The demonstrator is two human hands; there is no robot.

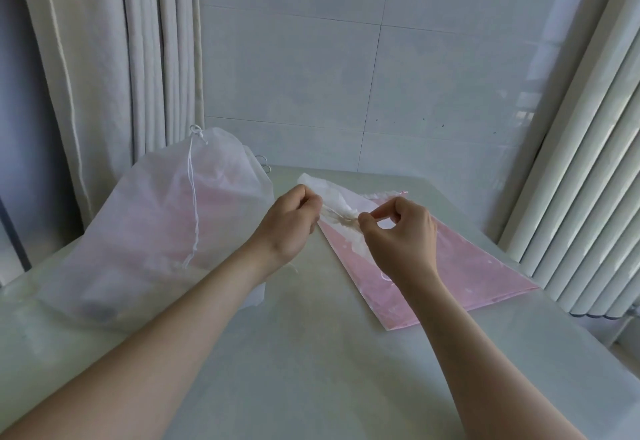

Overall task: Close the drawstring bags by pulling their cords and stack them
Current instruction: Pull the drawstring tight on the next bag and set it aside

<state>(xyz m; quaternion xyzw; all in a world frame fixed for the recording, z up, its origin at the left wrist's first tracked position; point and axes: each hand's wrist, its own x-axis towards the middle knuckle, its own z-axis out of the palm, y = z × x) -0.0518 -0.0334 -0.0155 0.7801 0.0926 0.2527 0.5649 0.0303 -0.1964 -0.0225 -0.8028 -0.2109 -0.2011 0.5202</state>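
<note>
- Your left hand [292, 221] is closed, pinching the gathered white mouth of the pink bag [450, 266].
- Your right hand [401, 232] pinches the same bunched mouth between thumb and forefinger, close beside the left.
- The pink bag lies flat on the table [294, 353], running toward its right edge.
- A translucent white bag [156, 232] sits bulging by the table's left edge, its white cord [192, 204] hanging down its front.
</note>
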